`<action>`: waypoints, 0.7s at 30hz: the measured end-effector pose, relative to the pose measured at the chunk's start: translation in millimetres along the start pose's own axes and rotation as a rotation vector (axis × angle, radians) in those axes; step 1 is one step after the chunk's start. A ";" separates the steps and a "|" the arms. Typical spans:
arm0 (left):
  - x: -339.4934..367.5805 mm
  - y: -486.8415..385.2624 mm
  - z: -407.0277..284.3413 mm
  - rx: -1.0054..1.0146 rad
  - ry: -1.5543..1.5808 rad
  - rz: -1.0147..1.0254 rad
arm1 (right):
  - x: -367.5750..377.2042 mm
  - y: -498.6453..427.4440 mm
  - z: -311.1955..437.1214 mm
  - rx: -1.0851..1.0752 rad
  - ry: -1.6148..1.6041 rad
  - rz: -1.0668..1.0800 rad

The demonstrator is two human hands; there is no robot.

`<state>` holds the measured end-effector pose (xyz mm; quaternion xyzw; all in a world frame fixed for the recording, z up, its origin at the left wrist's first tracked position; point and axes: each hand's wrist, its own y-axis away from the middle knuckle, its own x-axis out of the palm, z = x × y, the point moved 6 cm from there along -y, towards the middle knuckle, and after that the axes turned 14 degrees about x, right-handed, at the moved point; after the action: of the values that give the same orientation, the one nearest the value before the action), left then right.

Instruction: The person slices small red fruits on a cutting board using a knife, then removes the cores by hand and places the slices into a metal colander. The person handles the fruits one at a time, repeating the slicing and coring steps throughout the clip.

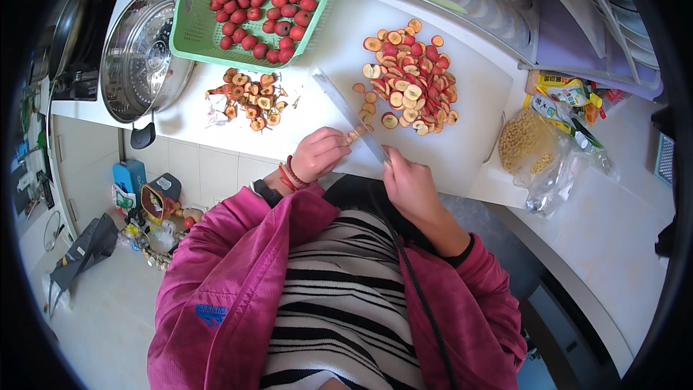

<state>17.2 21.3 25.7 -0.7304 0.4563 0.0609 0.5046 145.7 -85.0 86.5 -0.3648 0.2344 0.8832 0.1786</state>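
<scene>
My right hand [409, 184] grips the handle of a kitchen knife [346, 108], its broad blade slanting up and left over the white cutting board [476, 135]. At the blade's left side, the fingertips of my left hand [322, 154] pinch a small piece of hawthorn fruit [353, 135] on the board. A few round slices [370, 98] lie just beyond the blade, partly behind it. To the right rises a heap of red-skinned hawthorn slices [411, 84]. Cut-off hawthorn ends with stems [252, 97] are piled on the left.
A green plastic basket [187, 38] of whole hawthorns stands at the back left, beside a stainless steel pot [138, 59]. Behind the board is a dish rack [444, 11]. Bags of soybeans [520, 138] and seasoning packets [566, 92] lie on the right.
</scene>
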 end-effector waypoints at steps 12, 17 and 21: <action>3.4 6.0 1.1 0.008 0.031 0.065 | -7.1 7.6 8.1 -0.107 0.212 0.158; 4.3 7.9 2.8 -0.005 0.043 0.088 | -2.5 -3.0 5.5 -0.138 0.266 0.186; 3.4 4.4 1.7 0.030 0.039 0.068 | 10.2 -10.5 0.5 -0.146 0.257 0.177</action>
<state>16.7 20.2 20.0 -0.7079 0.4915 0.0569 0.5041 143.8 -74.6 76.4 -0.4647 0.2217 0.8562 0.0419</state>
